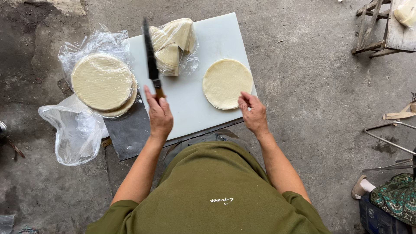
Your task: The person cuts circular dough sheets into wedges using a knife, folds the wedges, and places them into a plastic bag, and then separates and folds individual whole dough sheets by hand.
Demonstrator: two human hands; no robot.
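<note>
White plastic cutting board [190, 99] is lying on the concrete floor [312, 86], ahead of both hands. Just beyond the right hand [253, 113], whose fingers are curling loosely at the near edge of a single pale round wrapper [227, 83], nothing is being gripped. Left hand [159, 113] is closing around the handle of a dark-bladed knife [150, 54], blade pointing away. Judging by this, cutting is about to begin; next move calls for steadying the round and bringing the blade across. Left of that hand, clear wrap [93, 45] is holding a stack of rounds [104, 83]. Ahead, a clear bag [177, 45] is holding cut wedges. An empty bag [76, 134] is lying beside the left forearm.
</note>
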